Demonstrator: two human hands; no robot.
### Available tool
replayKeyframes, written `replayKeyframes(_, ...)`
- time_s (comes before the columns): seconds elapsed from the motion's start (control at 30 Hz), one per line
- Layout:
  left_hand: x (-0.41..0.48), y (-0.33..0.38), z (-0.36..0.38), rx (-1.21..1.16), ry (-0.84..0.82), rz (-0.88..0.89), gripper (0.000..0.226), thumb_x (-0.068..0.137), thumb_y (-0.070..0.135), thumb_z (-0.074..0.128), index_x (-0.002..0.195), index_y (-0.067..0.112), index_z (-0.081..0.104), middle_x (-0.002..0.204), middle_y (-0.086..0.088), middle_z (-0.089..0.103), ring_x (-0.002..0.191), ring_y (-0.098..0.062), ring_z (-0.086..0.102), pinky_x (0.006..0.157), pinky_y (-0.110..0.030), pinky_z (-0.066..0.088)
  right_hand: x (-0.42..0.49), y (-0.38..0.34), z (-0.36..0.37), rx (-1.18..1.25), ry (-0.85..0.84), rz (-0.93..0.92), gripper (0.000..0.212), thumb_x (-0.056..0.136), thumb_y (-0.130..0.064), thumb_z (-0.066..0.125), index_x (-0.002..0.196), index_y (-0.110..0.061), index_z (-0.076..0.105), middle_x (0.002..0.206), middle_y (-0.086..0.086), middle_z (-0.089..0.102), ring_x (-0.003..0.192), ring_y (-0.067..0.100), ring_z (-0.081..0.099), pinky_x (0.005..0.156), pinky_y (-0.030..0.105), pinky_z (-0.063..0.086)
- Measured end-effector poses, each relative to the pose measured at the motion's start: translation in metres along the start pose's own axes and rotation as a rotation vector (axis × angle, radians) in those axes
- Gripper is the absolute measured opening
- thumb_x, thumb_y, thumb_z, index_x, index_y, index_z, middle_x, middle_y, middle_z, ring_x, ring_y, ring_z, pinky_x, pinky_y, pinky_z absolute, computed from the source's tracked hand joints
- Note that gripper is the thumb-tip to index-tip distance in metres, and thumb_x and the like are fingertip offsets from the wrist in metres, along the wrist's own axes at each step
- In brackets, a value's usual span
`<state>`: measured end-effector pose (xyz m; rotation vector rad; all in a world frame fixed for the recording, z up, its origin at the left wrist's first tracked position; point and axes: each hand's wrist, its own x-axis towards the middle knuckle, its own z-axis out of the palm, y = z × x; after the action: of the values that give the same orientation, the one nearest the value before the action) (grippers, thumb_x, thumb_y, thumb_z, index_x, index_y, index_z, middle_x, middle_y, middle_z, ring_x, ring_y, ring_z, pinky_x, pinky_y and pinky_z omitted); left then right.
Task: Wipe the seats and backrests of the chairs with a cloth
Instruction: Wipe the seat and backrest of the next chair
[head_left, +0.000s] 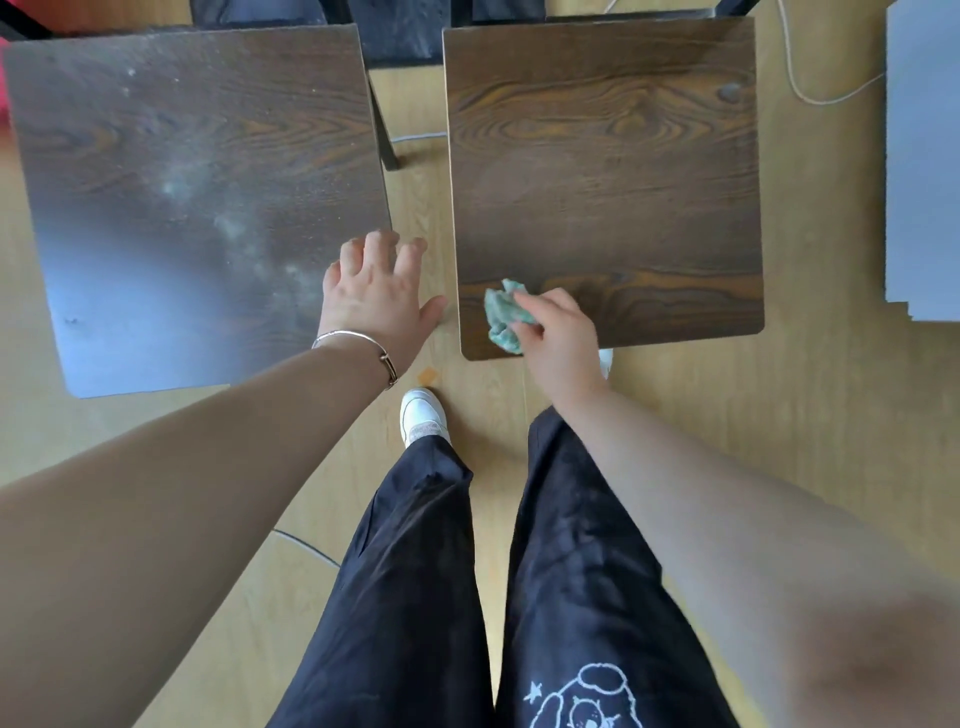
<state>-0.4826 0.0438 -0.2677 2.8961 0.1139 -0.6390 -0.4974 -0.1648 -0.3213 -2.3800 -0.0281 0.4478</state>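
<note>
Head view: right hand (558, 332) grips the cloth (505, 317) on the right seat (602, 171); left hand (376, 296), open, rests nearer the dusty left seat (197, 197).

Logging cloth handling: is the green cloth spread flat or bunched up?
Bunched up: the green cloth is a crumpled wad pinched by the right hand on the seat.

I see two chair seats side by side, the left seat (197, 197) and the right seat (605, 171), with floor (421, 208) between them. A cloth (503, 317) lies on the right seat's near left corner. My feet stand before them.
</note>
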Motion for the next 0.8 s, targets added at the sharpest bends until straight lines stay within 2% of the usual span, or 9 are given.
replayKeyframes(0.07, 0.005, 0.008, -0.003, 0.008, -0.001, -0.002, 0.061, 0.093, 0.053, 0.046, 0.144, 0.024, 0.031, 0.144, -0.006, 0.032, 0.128, -0.032, 0.030, 0.106, -0.045, 0.031, 0.025, 0.008, -0.028, -0.033, 0.047, 0.058, 0.038, 0.093, -0.009, 0.064, 0.130, -0.009, 0.063, 0.112, 0.007, 0.058, 0.098, 0.013, 0.056, 0.083, 0.011, 0.040)
replayKeyframes(0.1, 0.008, 0.014, -0.004, 0.003, 0.000, -0.001, 0.061, 0.093, 0.053, 0.046, 0.145, 0.025, 0.030, 0.144, -0.006, 0.031, 0.128, -0.032, 0.030, 0.106, -0.045, 0.031, 0.039, 0.014, -0.043, -0.056, 0.055, 0.100, 0.038, 0.095, -0.011, 0.061, 0.133, -0.010, 0.060, 0.116, 0.006, 0.056, 0.100, 0.012, 0.054, 0.084, 0.010, 0.038)
replayKeyframes(0.17, 0.014, 0.029, -0.006, -0.007, 0.001, 0.009, 0.061, 0.093, 0.053, 0.046, 0.145, 0.025, 0.031, 0.144, -0.006, 0.031, 0.129, -0.032, 0.030, 0.106, -0.045, 0.031, 0.070, 0.026, -0.073, -0.106, 0.083, 0.151, 0.039, 0.098, -0.012, 0.057, 0.137, -0.011, 0.057, 0.122, 0.007, 0.053, 0.104, 0.012, 0.052, 0.091, 0.013, 0.036)
replayKeyframes(0.3, 0.025, 0.065, -0.008, -0.010, 0.003, 0.021, 0.061, 0.092, 0.053, 0.047, 0.144, 0.024, 0.032, 0.143, -0.006, 0.033, 0.129, -0.032, 0.031, 0.106, -0.044, 0.031, 0.127, 0.048, -0.124, -0.172, 0.106, 0.193, 0.042, 0.098, -0.012, 0.057, 0.140, -0.013, 0.054, 0.126, 0.008, 0.051, 0.112, 0.021, 0.056, 0.103, 0.027, 0.043)
replayKeyframes(0.43, 0.038, 0.098, -0.011, -0.025, 0.005, -0.019, 0.061, 0.093, 0.055, 0.045, 0.144, 0.026, 0.031, 0.140, -0.007, 0.035, 0.127, -0.031, 0.033, 0.104, -0.043, 0.032, 0.164, 0.065, -0.157, -0.235, -0.014, 0.193, 0.050, 0.094, -0.010, 0.059, 0.143, -0.016, 0.049, 0.129, 0.008, 0.047, 0.112, 0.023, 0.056, 0.101, 0.029, 0.041)
replayKeyframes(0.5, 0.043, 0.115, -0.010, -0.027, -0.008, -0.044, 0.061, 0.093, 0.056, 0.043, 0.145, 0.027, 0.029, 0.140, -0.006, 0.034, 0.127, -0.030, 0.032, 0.103, -0.043, 0.032, 0.176, 0.066, -0.166, -0.281, -0.101, 0.191, 0.060, 0.090, -0.016, 0.068, 0.145, -0.020, 0.044, 0.133, 0.007, 0.046, 0.114, 0.022, 0.054, 0.101, 0.033, 0.042)
replayKeyframes(0.6, 0.052, 0.135, -0.010, -0.034, -0.022, -0.087, 0.061, 0.092, 0.056, 0.044, 0.144, 0.027, 0.030, 0.140, -0.007, 0.035, 0.126, -0.031, 0.033, 0.103, -0.044, 0.034, 0.192, 0.062, -0.164, -0.365, -0.201, 0.220, 0.067, 0.081, -0.027, 0.079, 0.136, -0.018, 0.042, 0.131, 0.007, 0.049, 0.116, 0.026, 0.054, 0.095, 0.039, 0.046)
replayKeyframes(0.7, 0.064, 0.152, -0.009, -0.085, -0.024, -0.140, 0.060, 0.092, 0.054, 0.048, 0.143, 0.026, 0.035, 0.140, -0.007, 0.036, 0.128, -0.032, 0.033, 0.104, -0.044, 0.032, 0.204, 0.053, -0.154, -0.494, -0.221, 0.252, 0.068, 0.076, -0.031, 0.083, 0.130, -0.015, 0.044, 0.125, 0.007, 0.052, 0.113, 0.027, 0.056, 0.086, 0.038, 0.049)
replayKeyframes(0.8, 0.072, 0.163, -0.011, -0.120, -0.011, -0.201, 0.059, 0.091, 0.054, 0.049, 0.142, 0.026, 0.036, 0.140, -0.005, 0.036, 0.128, -0.031, 0.031, 0.105, -0.043, 0.030, 0.215, 0.046, -0.147, -0.486, -0.226, 0.233, 0.058, 0.076, -0.028, 0.082, 0.124, -0.016, 0.050, 0.119, 0.006, 0.056, 0.107, 0.026, 0.057, 0.084, 0.038, 0.054)
